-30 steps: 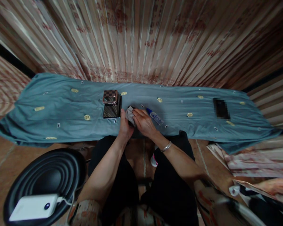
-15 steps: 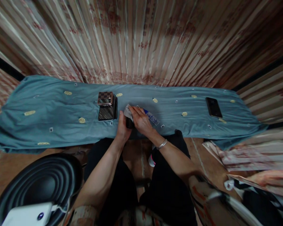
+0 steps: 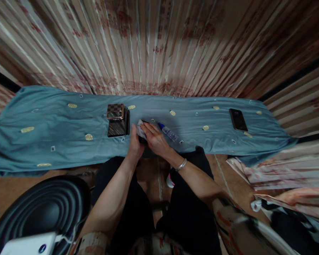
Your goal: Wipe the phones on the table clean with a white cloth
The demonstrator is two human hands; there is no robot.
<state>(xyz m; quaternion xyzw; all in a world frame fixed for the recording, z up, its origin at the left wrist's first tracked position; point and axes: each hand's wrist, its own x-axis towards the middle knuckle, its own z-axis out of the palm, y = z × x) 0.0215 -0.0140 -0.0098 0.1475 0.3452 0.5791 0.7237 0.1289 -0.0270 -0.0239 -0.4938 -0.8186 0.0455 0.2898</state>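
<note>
While your left hand [image 3: 135,144] holds a small dark object [image 3: 143,140] at the near edge of the surface [image 3: 63,131], your right hand [image 3: 157,142] presses a pale grey cloth [image 3: 140,129] onto it, so the wiping looks to be under way and not finished. Your right fingers lie together, flat against the cloth; your left thumb stands up along the object's left side, and the other left fingers, mostly hidden, seem to close round it. You cannot tell how much of it is clean, nor whether anything further off has been wiped or is left to do.

Counting from near to far, you have one white power bank [image 3: 29,245] on one ringed black stool [image 3: 42,212] at near left, one dark object, one cloth, and one blue-capped bottle [image 3: 170,134] lying just right of your right hand. Farther left sit one checked device [image 3: 115,111] and at least one glossy device [image 3: 117,128] beneath it; one dark phone [image 3: 238,119] lies well to the right.
</note>
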